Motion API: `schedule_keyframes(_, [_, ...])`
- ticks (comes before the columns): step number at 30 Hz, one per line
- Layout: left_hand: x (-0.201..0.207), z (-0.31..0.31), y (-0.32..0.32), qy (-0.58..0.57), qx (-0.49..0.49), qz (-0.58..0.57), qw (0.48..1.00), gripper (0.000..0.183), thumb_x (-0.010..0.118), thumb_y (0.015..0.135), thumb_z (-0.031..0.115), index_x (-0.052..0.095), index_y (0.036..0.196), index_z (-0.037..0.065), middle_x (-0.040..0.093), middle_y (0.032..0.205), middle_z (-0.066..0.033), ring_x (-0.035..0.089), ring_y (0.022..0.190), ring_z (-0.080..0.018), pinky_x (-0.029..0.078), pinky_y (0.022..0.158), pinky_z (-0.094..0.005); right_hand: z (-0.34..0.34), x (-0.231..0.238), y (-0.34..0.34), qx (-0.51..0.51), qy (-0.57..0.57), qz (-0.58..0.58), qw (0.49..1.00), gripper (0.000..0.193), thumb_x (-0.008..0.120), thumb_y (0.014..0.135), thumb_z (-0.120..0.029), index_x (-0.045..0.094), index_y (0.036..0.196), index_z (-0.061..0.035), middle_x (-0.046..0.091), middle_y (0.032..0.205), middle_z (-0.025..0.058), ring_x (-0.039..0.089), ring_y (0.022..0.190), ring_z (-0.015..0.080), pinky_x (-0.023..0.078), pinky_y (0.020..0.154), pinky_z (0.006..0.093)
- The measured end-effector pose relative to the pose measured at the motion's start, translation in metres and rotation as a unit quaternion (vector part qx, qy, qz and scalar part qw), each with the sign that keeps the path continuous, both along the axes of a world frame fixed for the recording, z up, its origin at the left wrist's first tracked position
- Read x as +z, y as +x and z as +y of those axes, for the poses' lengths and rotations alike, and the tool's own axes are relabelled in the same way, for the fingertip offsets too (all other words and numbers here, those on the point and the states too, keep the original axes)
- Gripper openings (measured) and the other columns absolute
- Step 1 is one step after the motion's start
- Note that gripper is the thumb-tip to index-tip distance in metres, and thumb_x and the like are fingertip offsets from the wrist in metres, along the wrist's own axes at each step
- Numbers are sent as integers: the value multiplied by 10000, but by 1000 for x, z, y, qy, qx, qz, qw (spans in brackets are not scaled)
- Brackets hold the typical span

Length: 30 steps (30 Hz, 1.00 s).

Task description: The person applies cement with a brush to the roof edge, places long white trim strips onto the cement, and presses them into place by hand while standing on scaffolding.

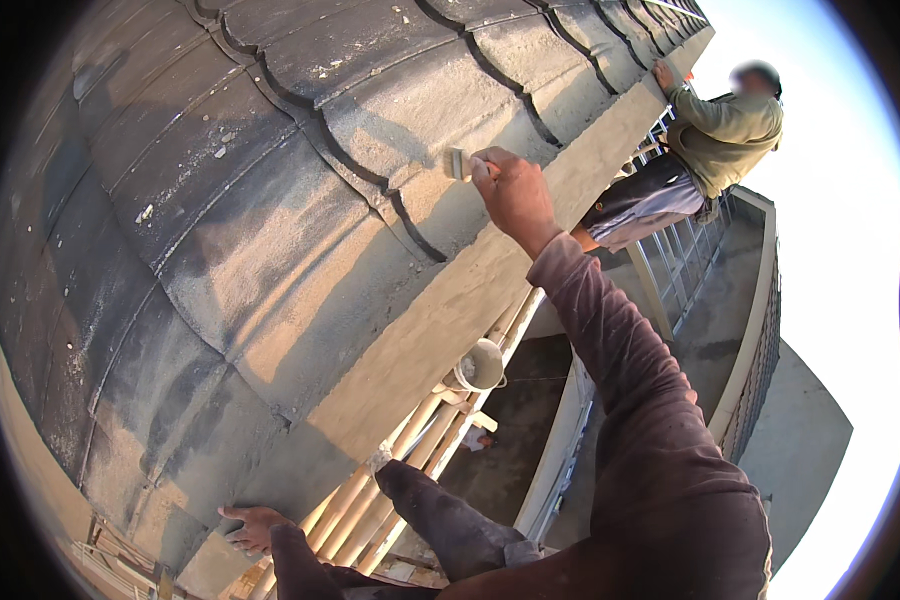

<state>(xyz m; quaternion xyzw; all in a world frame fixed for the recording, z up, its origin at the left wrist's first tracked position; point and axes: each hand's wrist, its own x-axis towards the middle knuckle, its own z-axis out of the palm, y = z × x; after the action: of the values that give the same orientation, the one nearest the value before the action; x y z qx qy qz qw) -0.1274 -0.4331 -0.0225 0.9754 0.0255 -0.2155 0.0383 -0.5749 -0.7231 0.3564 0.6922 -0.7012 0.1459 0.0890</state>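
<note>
Roof: curved dark-grey tiles [270, 150], ribbed, overlapping, flecked w/ white bits; fills far L through upper ctr.
L hand [255, 528]: bare, fingers spread, gripping nothing visible; laid on roof's lower edge, btm L.
Edging: smooth grey-beige mortar strip [410, 350], runs diag. from btm L to upper R along tile ends; L hand near its lower end.
Poles: round pale-yellow poles [350, 510], several, side by side, below strip.
Leg: dark-clothed leg [450, 515], btm ctr., above poles.
Tool: small flat pale-headed brush [457, 164], upper ctr., head at tile surface near strip; exact contact can't tell.
Bucket: round white bucket [482, 365], beside poles, tilted toward view; contents unclear.
R hand [515, 195]: bare, clenched round brush handle; arm in maroon-brown sleeve [620, 340].
Co-worker: person in olive-green top [725, 140], dark cap, upper R, one hand on roof edge.
Ladder: pale metal ladder [678, 262], R of ctr., below co-worker.
</note>
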Motion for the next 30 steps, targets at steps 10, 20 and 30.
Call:
schedule_keyframes(10, [16, -7, -8, -48, 2, -1, 999, 1118, 217, 877, 903, 245, 1616, 65, 224, 1678, -166, 202, 1545, -374, 181, 1248, -533, -86, 46, -181, -5, 166, 315, 934, 244, 626, 910, -283, 717, 981, -68, 729, 1081, 184, 692, 944, 405, 557, 822, 484])
schedule_keyframes(20, [3, 2, 0, -65, -25, -2, 998, 1164, 226, 856, 924, 277, 1598, 28, 247, 1664, -189, 232, 1532, -386, 198, 1248, -538, -57, 25, -126, -1, 191, 45, 980, 310, 606, 891, -301, 735, 939, -23, 721, 968, 236, 681, 974, 445, 542, 871, 501])
schedule_keyframes(30, [4, -2, -2, -39, 33, 7, 999, 1123, 251, 878, 900, 238, 1612, 50, 215, 1671, -204, 207, 1545, -374, 174, 1268, -501, 8, -3, -21, -32, 200, 19, 979, 272, 585, 938, -238, 683, 846, -2, 685, 851, 268, 683, 827, 456, 554, 765, 518])
